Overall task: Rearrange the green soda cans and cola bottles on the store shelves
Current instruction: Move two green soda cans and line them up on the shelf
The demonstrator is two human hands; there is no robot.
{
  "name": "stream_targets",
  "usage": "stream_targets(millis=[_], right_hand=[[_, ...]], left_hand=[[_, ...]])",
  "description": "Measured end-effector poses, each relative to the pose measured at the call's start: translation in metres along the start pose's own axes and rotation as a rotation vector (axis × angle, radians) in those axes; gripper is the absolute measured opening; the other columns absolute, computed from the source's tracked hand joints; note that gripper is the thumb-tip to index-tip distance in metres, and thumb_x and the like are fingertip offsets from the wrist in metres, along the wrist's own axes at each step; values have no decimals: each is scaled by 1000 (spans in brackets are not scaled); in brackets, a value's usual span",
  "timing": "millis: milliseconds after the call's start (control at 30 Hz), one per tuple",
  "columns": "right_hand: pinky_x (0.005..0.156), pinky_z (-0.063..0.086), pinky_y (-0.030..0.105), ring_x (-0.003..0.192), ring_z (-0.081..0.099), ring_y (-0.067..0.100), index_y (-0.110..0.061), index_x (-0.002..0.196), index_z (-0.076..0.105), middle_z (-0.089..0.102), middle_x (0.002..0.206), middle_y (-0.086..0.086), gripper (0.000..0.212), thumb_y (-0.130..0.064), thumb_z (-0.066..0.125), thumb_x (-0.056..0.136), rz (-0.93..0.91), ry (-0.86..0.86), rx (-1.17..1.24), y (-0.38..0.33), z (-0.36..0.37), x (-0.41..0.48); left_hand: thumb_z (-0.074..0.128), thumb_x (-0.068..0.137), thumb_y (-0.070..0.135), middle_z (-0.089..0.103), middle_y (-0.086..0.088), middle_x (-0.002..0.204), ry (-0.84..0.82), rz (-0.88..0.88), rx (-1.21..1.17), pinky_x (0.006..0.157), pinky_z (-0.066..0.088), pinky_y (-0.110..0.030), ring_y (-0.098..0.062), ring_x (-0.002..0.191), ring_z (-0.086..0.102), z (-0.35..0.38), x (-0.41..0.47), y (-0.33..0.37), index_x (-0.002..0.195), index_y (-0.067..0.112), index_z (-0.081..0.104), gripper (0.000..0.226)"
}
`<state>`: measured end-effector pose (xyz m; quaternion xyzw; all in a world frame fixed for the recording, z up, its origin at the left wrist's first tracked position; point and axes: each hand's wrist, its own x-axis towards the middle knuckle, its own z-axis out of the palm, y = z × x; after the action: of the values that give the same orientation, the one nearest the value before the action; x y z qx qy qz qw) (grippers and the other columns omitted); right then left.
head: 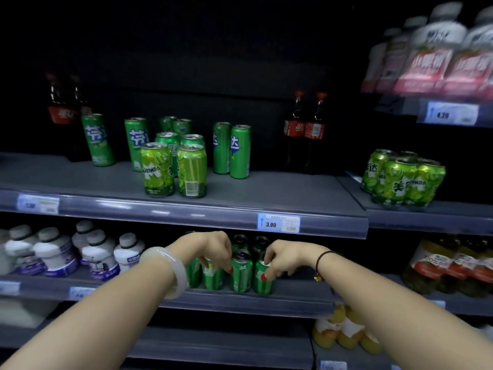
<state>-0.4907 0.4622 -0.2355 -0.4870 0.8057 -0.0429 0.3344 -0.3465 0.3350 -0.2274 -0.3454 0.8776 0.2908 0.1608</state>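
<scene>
Just below the blue 3.00 price tag (pixel 278 222), one shelf down and slightly to its left, four green soda cans stand upright in a front row at the shelf lip. The left hand (pixel 210 249) comes in below and left of the tag. Its fingers curl down over the top of the second green can (pixel 212 276) and grip it at the rim. The right hand (pixel 280 260), straight under the tag, has fingers and thumb curled round the top of the fourth green can (pixel 262 280).

The third green can (pixel 241 273) stands free between the two hands, close beside both held cans. The first green can (pixel 193 273), farthest left of the tag, is largely hidden behind the left wrist and its white bangle (pixel 170 271). Two back cans (pixel 240 243) stand in shadow behind the row.

Above and left of the tag, on the shelf that carries it, two squat Mirinda cans (pixel 157 169) stand at the front, with more squat cans behind them. Slim green cans (pixel 230 150) stand on either side. Straight above the tag, a pair of cola bottles (pixel 304 134) stands at the back. Another cola pair (pixel 62 110) sits far up-left in the dark.

Right of the tag, a wrapped Mirinda pack (pixel 400 177) rests on the neighbouring shelf. Below and far left of the tag, white bottles (pixel 56 252) crowd the cans' shelf. Below and right are red-labelled bottles (pixel 448 265), and lower still yellow juice bottles (pixel 344 332).
</scene>
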Motion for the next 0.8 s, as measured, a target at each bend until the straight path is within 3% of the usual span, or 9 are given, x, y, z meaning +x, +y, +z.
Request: stream_targets(millis=[67,167,233,367,567,667,800], right_hand=[[65,49,24,84,61,16,-4,119,57,61,89,4,45,-25,72,83,-26,-30,-16,-15,-11,-13],[72,50,28,89,61,17,-2,120,57,61,96,7,45,-24,71,83,-67,-37,-42,-38,-35,-32],[75,52,31,86,62,18,-1,118,59,64,93,8,44,-25,72,83,-114,17,-62,-54,-57,-42],[65,50,30,63,56,13,-1,111,64,66,89,9,42,-28,73,80,-197,133,-116,-81,-85,-56],[73,51,33,78,59,18,0,109,64,65,88,8,43,-28,75,79,-250,233,-76,-125,-110,-54],[70,50,32,78,58,20,0,111,63,63,84,7,44,-28,75,80,-249,248,-85,-149,-118,-45],[67,48,30,74,56,20,1,113,62,61,79,6,45,-28,74,80,-198,283,-95,-176,-125,-28]], left_hand=[[71,82,17,61,1,74,-17,-16,-9,66,53,-24,-11,73,59,-12,-17,3,99,13,60,21],[70,83,16,62,-3,74,-12,-38,4,57,49,-19,-10,64,57,-32,-39,6,97,14,60,17],[70,82,17,59,-1,68,37,-36,-1,55,47,-19,-9,61,55,-51,-52,8,98,14,60,19],[73,81,20,58,1,68,145,-32,-32,57,48,-21,-11,67,57,-89,-75,8,97,14,60,22],[77,77,26,59,-1,70,228,-71,-27,54,49,-23,-15,67,57,-141,-99,-18,85,11,59,24],[77,76,28,61,-1,66,248,-116,-5,55,51,-25,-14,60,56,-168,-102,-43,80,12,61,23],[76,78,28,63,-1,70,268,-146,26,56,53,-25,-13,66,60,-198,-102,-77,82,12,63,21]])
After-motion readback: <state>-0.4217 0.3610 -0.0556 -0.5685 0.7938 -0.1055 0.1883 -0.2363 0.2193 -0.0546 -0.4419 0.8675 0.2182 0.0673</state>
